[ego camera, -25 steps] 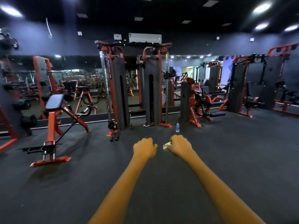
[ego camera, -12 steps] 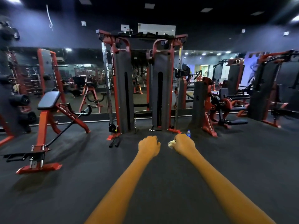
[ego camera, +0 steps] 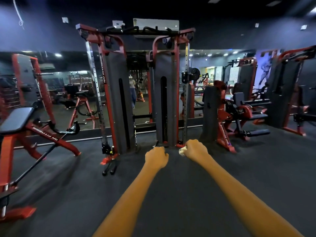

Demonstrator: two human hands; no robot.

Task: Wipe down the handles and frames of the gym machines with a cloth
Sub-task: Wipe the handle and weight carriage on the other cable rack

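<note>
Two bare arms stretched out over the dark floor (ego camera: pixel 256 168). Left hand (ego camera: pixel 156 157) curled into a fist, fingers closed, nothing seen inside. Right hand (ego camera: pixel 196 149) also curled, fingers wrapped tight round a small pale cloth (ego camera: pixel 182 152), a bit of it poking out on the side toward the left hand. Hands near each other, not touching. Straight ahead, a tall red and grey cable machine (ego camera: pixel 136 86) with two towers, well apart from both hands. Off to the left, a red bench (ego camera: pixel 17 120) with a dark pad. To the right, a red seated machine (ego camera: pixel 227 113). Behind it all, a big mirror (ego camera: pixel 71 86) on the wall.
</note>
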